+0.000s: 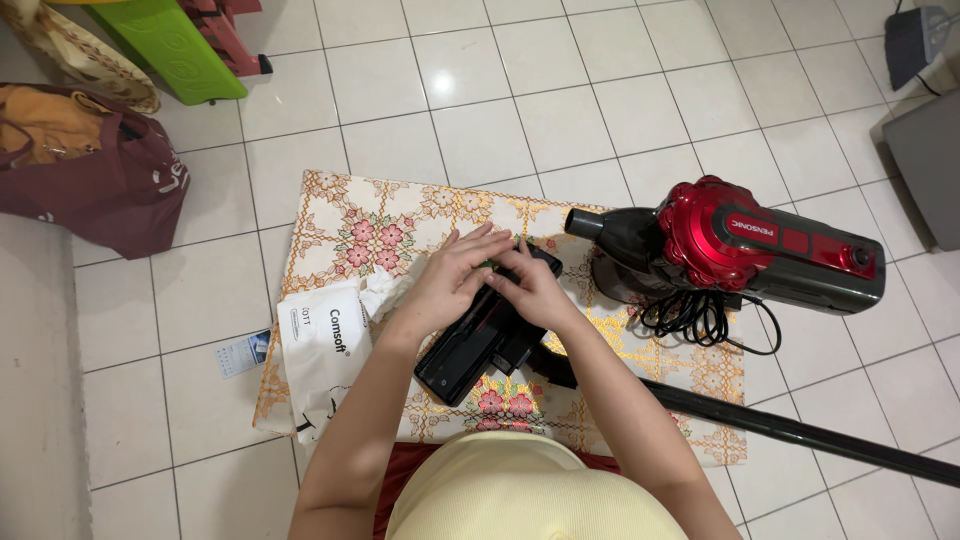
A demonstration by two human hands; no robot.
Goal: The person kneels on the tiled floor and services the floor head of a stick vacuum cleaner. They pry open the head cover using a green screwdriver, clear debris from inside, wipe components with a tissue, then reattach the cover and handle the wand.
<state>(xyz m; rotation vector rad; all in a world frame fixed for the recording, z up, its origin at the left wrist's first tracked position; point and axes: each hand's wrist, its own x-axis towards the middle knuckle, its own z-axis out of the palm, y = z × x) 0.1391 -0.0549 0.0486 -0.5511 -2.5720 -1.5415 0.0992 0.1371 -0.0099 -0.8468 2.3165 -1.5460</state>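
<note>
A black vacuum floor nozzle (pixel 478 345) lies on a floral patterned cloth (pixel 350 225) spread on the tiled floor. My left hand (pixel 455 275) rests on the nozzle's upper end, fingers spread over it. My right hand (pixel 530 283) grips the same end beside it, close to a small green part between the two hands. A black tube (pixel 800 432) runs from the nozzle toward the lower right. A red and dark grey vacuum body (pixel 740 245) with a coiled black cord (pixel 700 315) sits at the cloth's right edge.
A white plastic packet (pixel 325 350) lies on the cloth's left side, a small card (pixel 243 352) beside it on the tiles. A maroon bag (pixel 95 165) and green plastic furniture (pixel 175 45) stand at the upper left. Grey objects (pixel 925 165) sit at the far right.
</note>
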